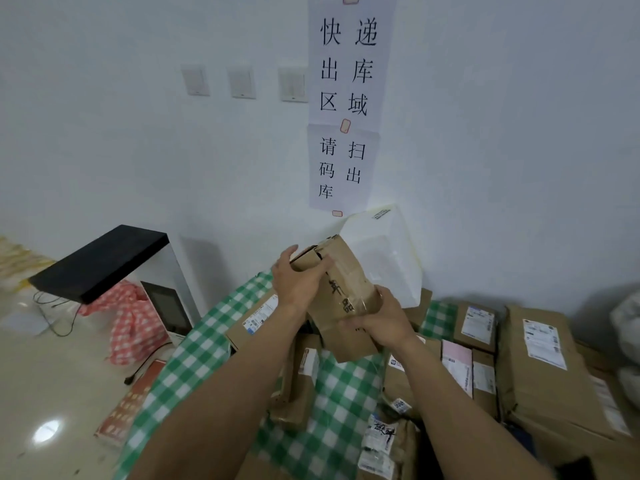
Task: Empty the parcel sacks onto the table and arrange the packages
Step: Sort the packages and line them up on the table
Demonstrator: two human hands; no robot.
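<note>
I hold a brown cardboard box (343, 292) with black characters on its taped side, tilted up above the table. My left hand (298, 282) grips its upper left end, thumb over the torn flap. My right hand (381, 323) grips its lower right side. Below lies the table with a green-and-white checked cloth (194, 362). Several cardboard packages with shipping labels lie on it, among them a large box (540, 362) at the right and a flat one (256, 320) under my left forearm.
A white plastic parcel (384, 251) leans on the wall behind the held box. Left of the table stands a white scanner kiosk with a black top (100, 261) and a red checked bag (131, 323). A pale sack (627, 323) shows at the right edge.
</note>
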